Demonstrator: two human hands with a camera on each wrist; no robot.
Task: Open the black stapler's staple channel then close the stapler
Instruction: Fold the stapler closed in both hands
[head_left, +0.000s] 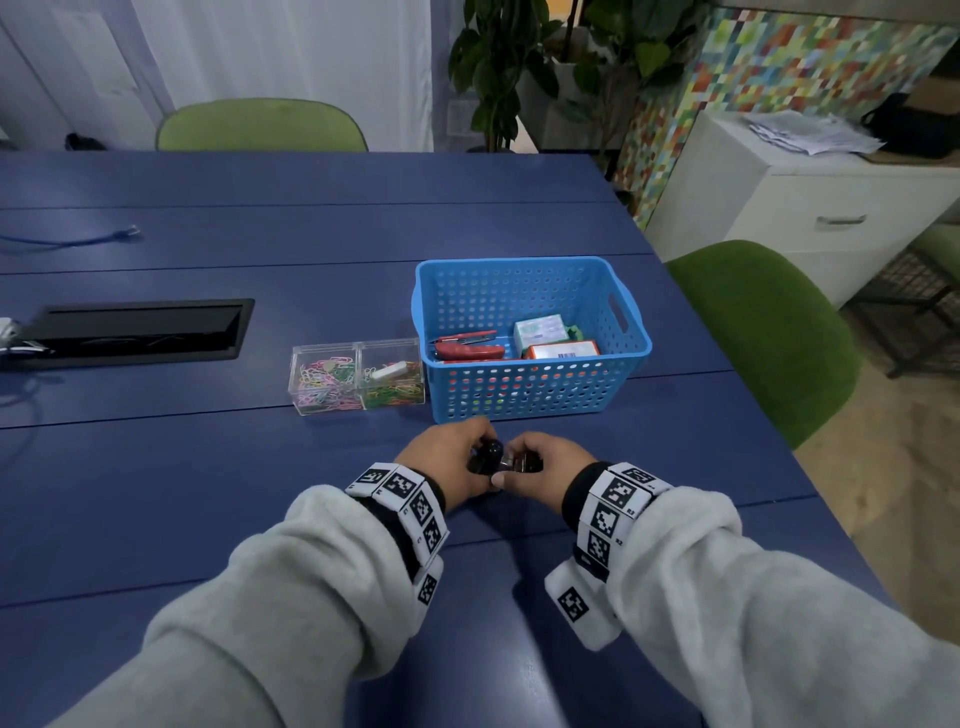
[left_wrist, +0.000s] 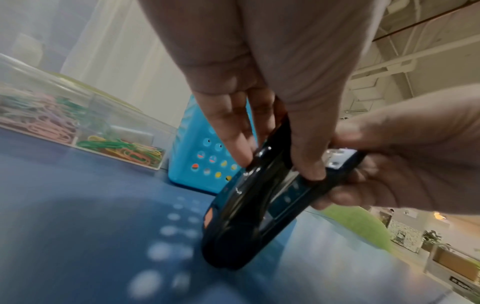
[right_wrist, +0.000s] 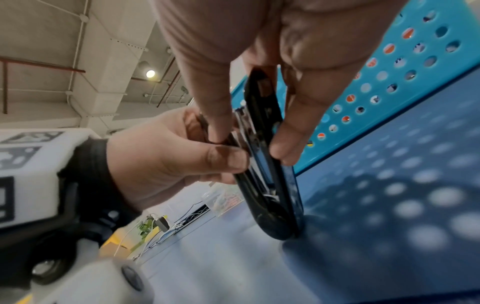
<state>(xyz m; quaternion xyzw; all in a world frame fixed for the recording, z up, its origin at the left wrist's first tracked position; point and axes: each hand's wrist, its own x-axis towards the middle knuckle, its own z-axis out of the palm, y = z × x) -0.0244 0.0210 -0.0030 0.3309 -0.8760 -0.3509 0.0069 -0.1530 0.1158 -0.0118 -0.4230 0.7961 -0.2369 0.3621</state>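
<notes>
The black stapler (head_left: 493, 460) stands on its rounded hinge end on the blue table (head_left: 260, 493), just in front of the basket. Both hands hold it. In the left wrist view, my left hand (left_wrist: 278, 164) pinches the stapler's (left_wrist: 241, 222) glossy top arm between thumb and fingers. My right hand (right_wrist: 250, 146) pinches the other black arm of the stapler (right_wrist: 272, 195). The two arms stand slightly apart in a narrow V, with a strip of metal (left_wrist: 337, 158) showing between them. In the head view my left hand (head_left: 452, 457) and right hand (head_left: 543, 462) hide most of it.
A blue perforated basket (head_left: 530, 395) sits right behind the hands, holding a red stapler (head_left: 467, 347) and small boxes (head_left: 550, 338). A clear two-part box of coloured paper clips (head_left: 358, 376) stands left of it. A black cable hatch (head_left: 140, 332) lies at far left, green chairs around.
</notes>
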